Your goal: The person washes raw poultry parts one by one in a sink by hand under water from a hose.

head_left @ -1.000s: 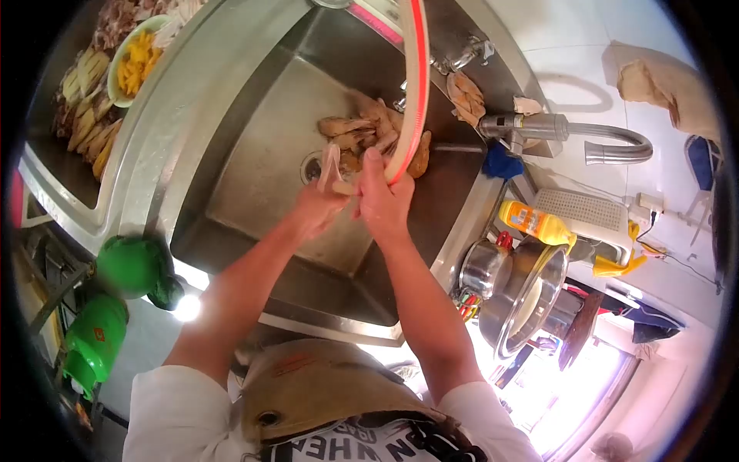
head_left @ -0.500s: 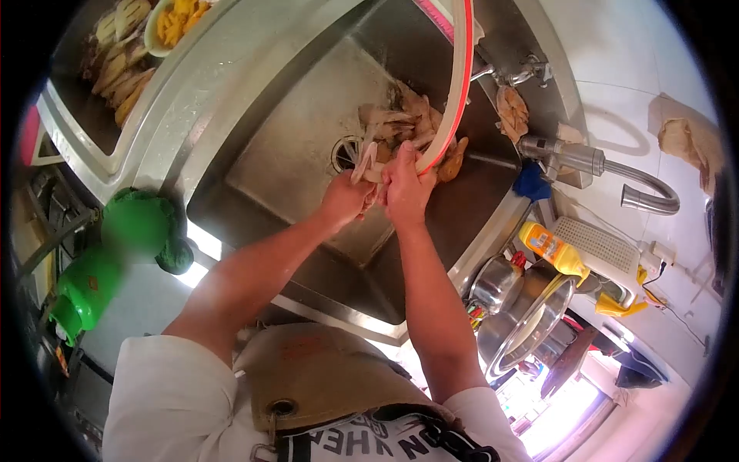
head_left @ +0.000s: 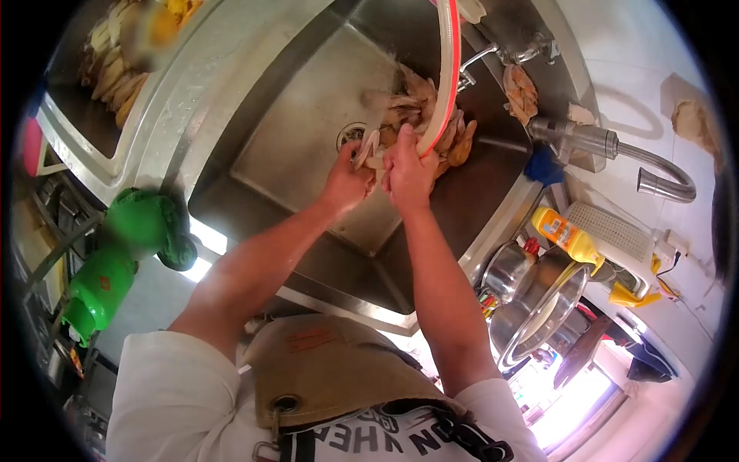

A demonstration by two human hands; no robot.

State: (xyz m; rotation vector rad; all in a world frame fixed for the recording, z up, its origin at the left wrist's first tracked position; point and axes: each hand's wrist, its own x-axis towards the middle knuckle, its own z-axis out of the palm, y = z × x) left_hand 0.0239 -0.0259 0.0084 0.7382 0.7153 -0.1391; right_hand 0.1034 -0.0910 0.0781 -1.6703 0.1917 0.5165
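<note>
Over the metal sink (head_left: 285, 115), my right hand (head_left: 408, 173) is wrapped round a pale hose with a red stripe (head_left: 448, 77), which arches down from the top of the view. The hose end lies between my two hands. My left hand (head_left: 350, 179), close beside it, grips a pale, thin piece of poultry (head_left: 369, 144); its exact cut I cannot make out. Beyond my hands, a heap of raw poultry pieces (head_left: 416, 104) lies on the sink floor. The drain (head_left: 352, 132) shows just past my left fingers.
At upper left, a second basin holds more pale pieces (head_left: 115, 69). A curved metal faucet (head_left: 654, 162) stands at the right. Below it are a yellow bottle (head_left: 566, 235) and metal bowls (head_left: 539, 316). A green gas cylinder (head_left: 96, 292) stands at lower left.
My view has shifted slightly, so the surroundings sit a little differently. My left hand has moved slightly, with the pale piece now more upright. Both hands keep their grip.
</note>
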